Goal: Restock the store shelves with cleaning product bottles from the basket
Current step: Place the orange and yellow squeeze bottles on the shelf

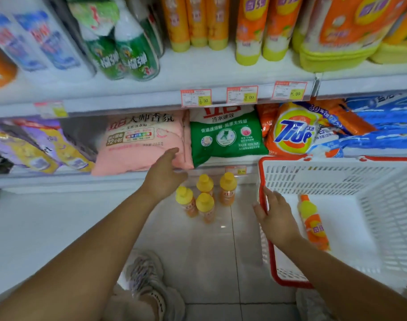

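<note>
left forearm (86, 258) stretches in from seven o'clock, left hand (162, 179) loose-fingered, holding nothing, at the pink bag (137, 144). right hand (275, 216), fingers splayed and empty, over the basket (273, 272) rim at three o'clock; one orange bottle (314, 224) lies inside, four yellow-capped bottles (204, 196) stand on the floor between the hands.

Orange bottle (313, 224) lying in white red-rimmed basket (325, 179); four yellow-capped bottles (205, 203) upright on floor beside it.

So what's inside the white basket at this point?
One orange bottle with a yellow cap lies on the floor of the basket near its left wall. The right hand over the rim covers a little of that side, and the right edge runs out of frame.
</note>
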`<state>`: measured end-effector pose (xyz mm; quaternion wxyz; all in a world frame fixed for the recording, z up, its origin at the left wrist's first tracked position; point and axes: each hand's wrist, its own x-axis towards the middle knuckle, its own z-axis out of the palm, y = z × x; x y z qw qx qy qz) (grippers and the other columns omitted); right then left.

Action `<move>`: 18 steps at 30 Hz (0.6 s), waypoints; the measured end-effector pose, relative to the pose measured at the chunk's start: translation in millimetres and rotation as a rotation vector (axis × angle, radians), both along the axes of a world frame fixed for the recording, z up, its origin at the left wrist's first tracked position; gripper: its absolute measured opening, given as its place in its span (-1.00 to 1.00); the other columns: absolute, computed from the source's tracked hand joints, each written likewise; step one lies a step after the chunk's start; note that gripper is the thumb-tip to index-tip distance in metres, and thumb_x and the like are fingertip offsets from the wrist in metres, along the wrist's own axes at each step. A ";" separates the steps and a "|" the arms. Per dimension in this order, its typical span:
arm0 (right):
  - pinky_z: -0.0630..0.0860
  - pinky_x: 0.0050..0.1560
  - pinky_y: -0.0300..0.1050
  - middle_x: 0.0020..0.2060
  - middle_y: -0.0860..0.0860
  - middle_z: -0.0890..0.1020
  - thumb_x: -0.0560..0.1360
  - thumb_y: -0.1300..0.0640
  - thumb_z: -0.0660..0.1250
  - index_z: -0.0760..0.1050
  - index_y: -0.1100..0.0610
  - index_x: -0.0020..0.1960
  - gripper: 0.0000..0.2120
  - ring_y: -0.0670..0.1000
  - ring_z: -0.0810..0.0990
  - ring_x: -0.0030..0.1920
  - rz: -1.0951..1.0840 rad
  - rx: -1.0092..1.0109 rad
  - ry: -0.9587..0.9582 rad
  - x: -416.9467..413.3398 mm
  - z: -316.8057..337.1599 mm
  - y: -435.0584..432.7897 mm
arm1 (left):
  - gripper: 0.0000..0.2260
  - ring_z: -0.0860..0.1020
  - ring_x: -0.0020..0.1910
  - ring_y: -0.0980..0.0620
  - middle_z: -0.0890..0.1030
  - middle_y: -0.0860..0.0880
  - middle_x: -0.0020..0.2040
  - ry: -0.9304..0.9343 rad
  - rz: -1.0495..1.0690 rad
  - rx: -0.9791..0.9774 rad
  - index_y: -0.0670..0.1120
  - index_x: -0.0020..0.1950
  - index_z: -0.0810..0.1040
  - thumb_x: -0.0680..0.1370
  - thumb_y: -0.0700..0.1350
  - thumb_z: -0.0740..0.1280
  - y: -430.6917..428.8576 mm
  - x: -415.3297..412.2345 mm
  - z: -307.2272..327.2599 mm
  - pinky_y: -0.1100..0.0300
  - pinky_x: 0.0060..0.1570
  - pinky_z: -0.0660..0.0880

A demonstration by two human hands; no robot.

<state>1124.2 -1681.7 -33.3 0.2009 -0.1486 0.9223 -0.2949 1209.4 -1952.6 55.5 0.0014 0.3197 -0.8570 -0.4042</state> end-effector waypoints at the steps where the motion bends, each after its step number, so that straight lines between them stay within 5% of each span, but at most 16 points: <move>1: 0.27 0.47 0.08 0.50 0.14 0.31 0.62 -0.07 0.21 0.19 0.08 0.56 -0.44 0.13 0.26 0.50 0.002 -0.023 0.037 -4.8 11.0 -6.8 | -0.37 0.36 0.43 -0.02 0.39 -0.08 0.47 0.073 -0.009 -0.081 -0.07 0.53 0.29 0.51 -0.16 0.45 -2.0 -3.9 14.8 0.22 0.31 0.27; 5: 0.30 0.46 0.07 0.44 0.08 0.39 0.62 0.08 0.26 0.33 0.10 0.48 -0.56 0.08 0.32 0.47 0.123 -0.237 0.223 -28.7 72.7 -49.9 | -0.52 0.39 0.40 -0.05 0.45 -0.07 0.43 0.292 -0.083 -0.393 -0.09 0.47 0.39 0.55 -0.20 0.37 -22.3 -28.0 62.6 0.25 0.30 0.23; 10: 0.29 0.47 0.05 0.44 0.04 0.42 0.62 0.08 0.27 0.40 0.08 0.43 -0.61 0.03 0.32 0.47 0.250 -0.416 0.500 -67.3 156.8 -116.3 | -0.44 0.21 0.54 -0.05 0.31 -0.06 0.54 0.260 -0.202 -0.648 -0.06 0.54 0.29 0.58 0.02 0.36 -67.6 -70.5 80.7 0.08 0.51 0.09; 18: 0.16 0.44 -0.16 0.51 0.08 0.29 0.61 0.06 0.31 0.15 0.13 0.58 -0.39 0.05 0.24 0.51 0.190 -0.491 0.516 -156.8 203.5 -221.6 | -0.53 0.38 0.34 0.04 0.51 0.13 0.33 0.327 -0.201 -0.794 0.15 0.38 0.45 0.51 0.27 0.29 -104.7 -106.0 47.5 0.12 0.32 0.07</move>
